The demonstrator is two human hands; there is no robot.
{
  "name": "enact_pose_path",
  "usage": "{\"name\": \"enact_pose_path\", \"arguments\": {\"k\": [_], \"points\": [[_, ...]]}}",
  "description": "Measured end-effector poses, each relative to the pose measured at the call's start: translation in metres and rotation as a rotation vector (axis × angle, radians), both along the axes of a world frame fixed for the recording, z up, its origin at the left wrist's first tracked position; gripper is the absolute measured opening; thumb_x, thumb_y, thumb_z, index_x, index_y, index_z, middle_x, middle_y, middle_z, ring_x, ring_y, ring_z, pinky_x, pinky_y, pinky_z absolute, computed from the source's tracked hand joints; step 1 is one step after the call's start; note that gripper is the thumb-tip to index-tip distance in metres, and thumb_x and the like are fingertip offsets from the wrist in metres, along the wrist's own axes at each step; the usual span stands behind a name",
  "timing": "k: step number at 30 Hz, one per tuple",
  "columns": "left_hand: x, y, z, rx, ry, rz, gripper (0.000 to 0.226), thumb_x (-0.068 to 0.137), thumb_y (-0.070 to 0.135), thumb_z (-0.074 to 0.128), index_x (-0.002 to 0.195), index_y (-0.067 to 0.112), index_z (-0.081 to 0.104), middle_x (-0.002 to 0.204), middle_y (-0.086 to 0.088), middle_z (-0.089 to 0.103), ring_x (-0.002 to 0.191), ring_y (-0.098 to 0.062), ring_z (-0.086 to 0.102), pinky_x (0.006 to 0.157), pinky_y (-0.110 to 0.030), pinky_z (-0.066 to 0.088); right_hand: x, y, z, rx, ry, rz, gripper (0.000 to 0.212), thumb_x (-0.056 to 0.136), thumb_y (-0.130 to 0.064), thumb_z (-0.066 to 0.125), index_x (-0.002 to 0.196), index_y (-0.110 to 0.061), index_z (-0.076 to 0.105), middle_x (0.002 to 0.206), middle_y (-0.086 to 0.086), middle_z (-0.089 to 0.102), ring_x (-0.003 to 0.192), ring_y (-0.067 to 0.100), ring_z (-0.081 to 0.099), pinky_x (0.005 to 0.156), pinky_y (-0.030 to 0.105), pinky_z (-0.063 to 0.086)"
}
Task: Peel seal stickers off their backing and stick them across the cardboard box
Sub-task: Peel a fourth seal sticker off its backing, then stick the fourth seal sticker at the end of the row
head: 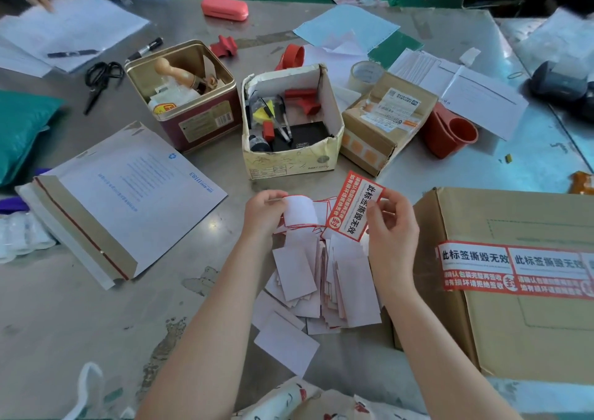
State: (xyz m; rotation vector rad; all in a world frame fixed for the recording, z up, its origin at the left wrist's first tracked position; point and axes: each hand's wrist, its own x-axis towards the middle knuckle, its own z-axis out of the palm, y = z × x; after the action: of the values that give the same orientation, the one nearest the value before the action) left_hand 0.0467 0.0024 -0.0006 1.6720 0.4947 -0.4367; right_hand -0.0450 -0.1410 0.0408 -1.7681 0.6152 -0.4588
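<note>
While pinched, glossy rectangular sticker [353, 206]

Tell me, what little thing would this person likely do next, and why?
Probably pull the red seal sticker fully free and carry it right to the cardboard box. The right hand pinches it while the left hand holds the curled white backing, and the box already carries stickers in a row.

cardboard box [501, 291] right of backing slips [324, 284]

I see red-white seal sticker [353, 207] half-peeled off curled backing [299, 211]; cardboard box [514, 329] at right, two stickers [514, 271] across it.
</note>
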Motion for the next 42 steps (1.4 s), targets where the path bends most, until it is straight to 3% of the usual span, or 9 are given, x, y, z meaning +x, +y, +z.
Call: {"name": "enact_pose_path", "arguments": {"k": [5, 9, 14, 18, 24, 30, 33, 36, 42], "points": [[0.006, -0.002, -0.007, 0.118, -0.003, -0.055, 0.026, 0.084, -0.001, 0.044, 0.100, 0.011, 0.061, 0.105, -0.009, 0.061, 0.082, -0.019, 0.057, 0.059, -0.024, 0.046, 0.000, 0.001, 0.001, 0.017, 0.036, 0.053, 0.011, 0.093, -0.018, 0.052, 0.102, -0.022, 0.056, 0.086, -0.008, 0.061, 0.077, -0.001, 0.063, 0.057, 0.011, 0.051], [0.006, -0.003, -0.004, 0.204, -0.124, -0.134, 0.022, 0.085, 0.004, 0.047, 0.098, 0.014, 0.062, 0.104, -0.006, 0.062, 0.095, -0.019, 0.057, 0.075, -0.027, 0.044, 0.002, 0.004, 0.007, 0.038, 0.049, 0.092, 0.015, 0.093, -0.021, 0.053, 0.091, -0.035, 0.057, 0.084, 0.002, 0.064, 0.079, 0.021, 0.066, 0.064, 0.034, 0.056], [0.009, -0.009, 0.031, 0.237, -0.382, -0.272, 0.018, 0.091, 0.013, 0.050, 0.101, 0.013, 0.065, 0.096, 0.005, 0.061, 0.089, -0.007, 0.054, 0.075, -0.019, 0.042, 0.004, 0.005, 0.019, 0.014, 0.058, 0.118, 0.015, 0.093, -0.022, 0.052, 0.090, -0.036, 0.058, 0.085, 0.011, 0.065, 0.081, 0.034, 0.064, 0.067, 0.047, 0.054], [0.003, -0.016, 0.068, 0.199, -0.638, -0.461, 0.016, 0.092, 0.025, 0.053, 0.098, 0.016, 0.066, 0.092, 0.010, 0.064, 0.086, 0.000, 0.057, 0.074, -0.010, 0.043, 0.002, 0.007, 0.028, -0.003, 0.054, 0.144, 0.020, 0.093, -0.024, 0.052, 0.083, -0.041, 0.056, 0.086, 0.016, 0.065, 0.081, 0.036, 0.062, 0.064, 0.046, 0.054], [-0.017, -0.031, 0.104, 0.232, -0.765, -0.690, 0.013, 0.090, 0.027, 0.059, 0.092, 0.018, 0.068, 0.086, 0.012, 0.065, 0.080, 0.005, 0.058, 0.067, -0.003, 0.041, -0.005, 0.004, 0.043, -0.029, 0.006, 0.150, 0.013, 0.091, -0.026, 0.055, 0.083, -0.035, 0.060, 0.085, 0.019, 0.064, 0.080, 0.034, 0.062, 0.070, 0.047, 0.053], [-0.034, -0.052, 0.124, 0.218, -0.834, -0.736, 0.009, 0.089, 0.019, 0.060, 0.082, 0.023, 0.064, 0.073, 0.016, 0.060, 0.064, 0.009, 0.053, 0.061, -0.005, 0.039, -0.019, -0.020, 0.062, -0.067, -0.067, 0.101, 0.012, 0.089, -0.020, 0.058, 0.087, -0.030, 0.063, 0.083, 0.019, 0.065, 0.078, 0.033, 0.063, 0.068, 0.044, 0.053], [-0.041, -0.068, 0.133, 0.254, -0.888, -0.749, 0.007, 0.090, 0.019, 0.057, 0.086, 0.019, 0.063, 0.078, 0.012, 0.060, 0.067, 0.008, 0.053, 0.062, -0.001, 0.037, -0.029, -0.036, 0.069, -0.059, -0.092, 0.059, 0.016, 0.088, -0.017, 0.060, 0.086, -0.034, 0.062, 0.076, 0.008, 0.065, 0.069, 0.016, 0.062, 0.064, 0.032, 0.053], [-0.052, -0.090, 0.139, 0.224, -0.905, -0.725, 0.007, 0.092, 0.018, 0.055, 0.090, 0.017, 0.061, 0.079, 0.012, 0.059, 0.069, 0.005, 0.054, 0.063, -0.001, 0.039, -0.042, -0.060, 0.075, -0.011, -0.113, 0.013, 0.013, 0.086, -0.017, 0.063, 0.098, -0.020, 0.065, 0.073, -0.006, 0.059, 0.063, -0.002, 0.055, 0.063, 0.020, 0.049], [-0.079, -0.143, 0.145, 0.156, -0.974, -0.624, 0.008, 0.093, 0.014, 0.054, 0.088, 0.013, 0.059, 0.082, 0.003, 0.060, 0.077, -0.012, 0.057, 0.071, -0.020, 0.046, -0.070, -0.107, 0.087, 0.074, -0.139, -0.013, 0.010, 0.086, -0.018, 0.063, 0.096, -0.021, 0.064, 0.085, 0.000, 0.069, 0.077, 0.014, 0.067, 0.065, 0.029, 0.057]]}}
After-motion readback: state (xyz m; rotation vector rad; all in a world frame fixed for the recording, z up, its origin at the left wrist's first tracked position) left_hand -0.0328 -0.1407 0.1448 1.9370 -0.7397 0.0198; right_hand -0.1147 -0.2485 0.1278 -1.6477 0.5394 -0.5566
